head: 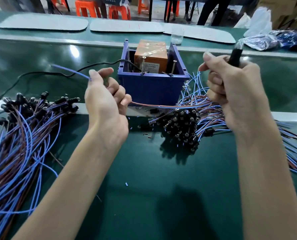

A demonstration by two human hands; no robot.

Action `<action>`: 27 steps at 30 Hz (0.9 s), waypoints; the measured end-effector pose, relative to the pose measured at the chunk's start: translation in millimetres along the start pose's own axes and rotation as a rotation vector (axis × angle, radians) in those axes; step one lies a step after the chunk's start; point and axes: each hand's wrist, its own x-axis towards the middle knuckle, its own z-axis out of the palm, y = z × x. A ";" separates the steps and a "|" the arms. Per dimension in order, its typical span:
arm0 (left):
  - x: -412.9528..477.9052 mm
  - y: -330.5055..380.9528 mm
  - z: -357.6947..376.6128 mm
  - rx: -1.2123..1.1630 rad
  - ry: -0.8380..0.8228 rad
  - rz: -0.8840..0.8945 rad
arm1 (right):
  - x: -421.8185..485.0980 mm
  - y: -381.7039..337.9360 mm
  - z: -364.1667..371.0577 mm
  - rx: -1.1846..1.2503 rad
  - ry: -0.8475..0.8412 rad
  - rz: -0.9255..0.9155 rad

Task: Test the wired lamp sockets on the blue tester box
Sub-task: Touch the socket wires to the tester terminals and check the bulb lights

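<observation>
Two bare forearms over a smooth, glossy green belt (144, 170) flecked with cut bits of wire insulation. Left hand (106, 101) pinches a thin blue wire (71, 71) between thumb and forefinger, other fingers curled; a brown wire (153, 105) runs from its little finger across to the right. Right hand (231, 94) is fisted round a black cylindrical socket (235, 55) with a clear, rounded bulb tip, blurred. Blue tester box (153, 87) sits between and just beyond the hands, square, plastic, open-topped, with an orange taped block (151, 59) inside and two upright metal screws (143, 64) at its near rim. Black cable (40, 73) leads into the box from the left. Left pile (31, 127) and right pile (179, 125) of wired sockets flank it, tangled blue and brown leads. Flat grey mats (42, 21) lie beyond.
</observation>
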 end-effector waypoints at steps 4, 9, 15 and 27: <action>-3.3 -10.5 0.4 0.425 -0.280 0.008 | 1.4 6.8 1.1 -0.111 0.002 -0.051; -17.8 -30.5 3.0 0.834 -0.617 -0.088 | -1.5 17.6 8.9 -0.110 -0.243 0.077; -15.2 -31.0 0.5 0.966 -0.706 -0.175 | -2.4 18.1 9.3 -0.115 -0.348 0.117; -10.3 -32.8 -6.6 0.873 -0.687 0.026 | -0.1 21.1 10.1 -0.129 -0.282 0.131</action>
